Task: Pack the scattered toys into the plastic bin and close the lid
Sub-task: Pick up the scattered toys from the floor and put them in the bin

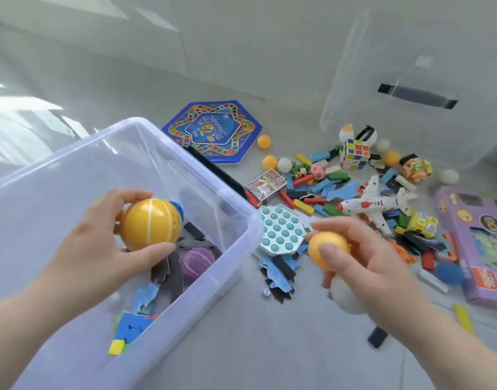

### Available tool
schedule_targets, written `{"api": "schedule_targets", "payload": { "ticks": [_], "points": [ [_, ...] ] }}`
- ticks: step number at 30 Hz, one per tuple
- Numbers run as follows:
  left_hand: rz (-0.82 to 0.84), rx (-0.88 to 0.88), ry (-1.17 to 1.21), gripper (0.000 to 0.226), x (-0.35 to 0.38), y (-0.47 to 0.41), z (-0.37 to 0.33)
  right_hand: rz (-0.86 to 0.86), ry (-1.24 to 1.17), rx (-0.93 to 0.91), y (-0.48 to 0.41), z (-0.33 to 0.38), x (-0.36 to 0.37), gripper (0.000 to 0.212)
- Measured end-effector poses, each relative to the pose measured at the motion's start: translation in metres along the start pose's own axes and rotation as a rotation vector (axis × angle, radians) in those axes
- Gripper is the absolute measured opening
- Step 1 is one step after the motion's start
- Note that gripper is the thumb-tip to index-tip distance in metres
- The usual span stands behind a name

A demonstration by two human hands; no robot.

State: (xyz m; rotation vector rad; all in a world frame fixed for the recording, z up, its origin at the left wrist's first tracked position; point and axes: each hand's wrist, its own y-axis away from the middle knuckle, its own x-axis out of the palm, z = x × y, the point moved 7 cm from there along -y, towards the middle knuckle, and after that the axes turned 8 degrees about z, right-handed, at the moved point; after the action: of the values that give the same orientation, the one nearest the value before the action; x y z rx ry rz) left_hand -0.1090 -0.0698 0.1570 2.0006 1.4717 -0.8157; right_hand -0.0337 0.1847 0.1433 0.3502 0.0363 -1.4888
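A clear plastic bin (236,209) stands open on the floor at the left, holding a purple ball (198,261), puzzle pieces and foam blocks. Over the bin, my left hand (101,249) grips a large yellow ball with white stripes (150,223). Right of the bin, my right hand (377,263) holds a small orange ball (324,249) at the fingertips and a white ball (346,298) in the palm. The clear lid (410,88) leans upright at the back right.
Scattered toys cover the floor at the right: a toy plane (374,205), a puzzle cube (355,153), a pop-it pad (281,232), a blue hexagonal game board (213,133), a purple box (481,243), several small balls and wooden blocks.
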Motion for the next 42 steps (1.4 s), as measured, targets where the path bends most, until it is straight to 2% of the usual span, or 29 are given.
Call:
{"api": "schedule_targets", "payload": {
  "ticks": [2,4,6,10,14,16,20,22,24,26,28,30,33,36,39,42],
  "points": [
    [0.05,-0.021,-0.029,0.066,0.011,-0.001,0.021,0.036,-0.13,-0.108,-0.016,0.042,0.023,0.015],
    [0.152,-0.147,-0.069,0.061,0.031,-0.004,0.051,0.075,-0.165,-0.186,-0.039,0.07,0.054,0.012],
    [0.249,-0.226,-0.162,0.07,0.051,-0.005,0.083,0.161,0.0,-0.186,-0.065,0.08,0.096,0.01],
    [0.313,-0.328,-0.264,0.067,0.058,0.01,0.133,0.434,0.499,0.07,-0.102,0.042,0.177,0.029],
    [0.35,-0.339,-0.276,0.066,0.058,0.011,0.155,0.583,0.793,0.221,-0.106,0.019,0.189,0.033],
    [0.318,-0.325,-0.212,0.061,0.054,0.005,0.154,0.63,0.883,0.248,-0.106,0.014,0.189,0.033],
    [0.151,-0.223,-0.116,0.037,0.035,-0.008,0.13,0.504,0.828,0.133,-0.103,0.031,0.185,0.038],
    [0.098,-0.171,-0.065,0.028,0.025,-0.009,0.11,0.495,0.765,-0.037,-0.084,0.047,0.179,0.043],
    [0.101,-0.129,0.05,0.021,0.018,-0.002,0.084,0.463,0.704,-0.295,-0.055,0.064,0.161,0.043],
    [0.105,-0.047,0.224,0.018,0.015,0.008,0.052,0.263,0.73,-0.513,-0.031,0.068,0.118,0.039],
    [0.157,0.041,0.303,0.012,0.019,0.016,0.016,0.061,0.729,-0.537,-0.011,0.049,0.068,0.035],
    [0.207,0.172,0.224,0.025,0.03,0.023,-0.019,-0.087,0.631,-0.423,0.003,0.021,0.023,0.03],
    [0.255,0.482,-0.065,0.036,0.054,0.033,-0.077,-0.281,0.509,-0.127,0.02,-0.048,-0.033,0.021],
    [0.355,0.721,-0.303,0.03,0.095,0.044,-0.115,-0.324,0.622,0.301,0.039,-0.14,-0.074,0.036],
    [0.547,0.753,-0.408,0.028,0.15,0.049,-0.129,-0.245,0.642,0.65,0.065,-0.203,-0.092,0.064],
    [0.723,0.625,-0.525,0.032,0.21,0.044,-0.127,-0.156,0.681,0.762,0.075,-0.227,-0.091,0.078]
  ]
}}
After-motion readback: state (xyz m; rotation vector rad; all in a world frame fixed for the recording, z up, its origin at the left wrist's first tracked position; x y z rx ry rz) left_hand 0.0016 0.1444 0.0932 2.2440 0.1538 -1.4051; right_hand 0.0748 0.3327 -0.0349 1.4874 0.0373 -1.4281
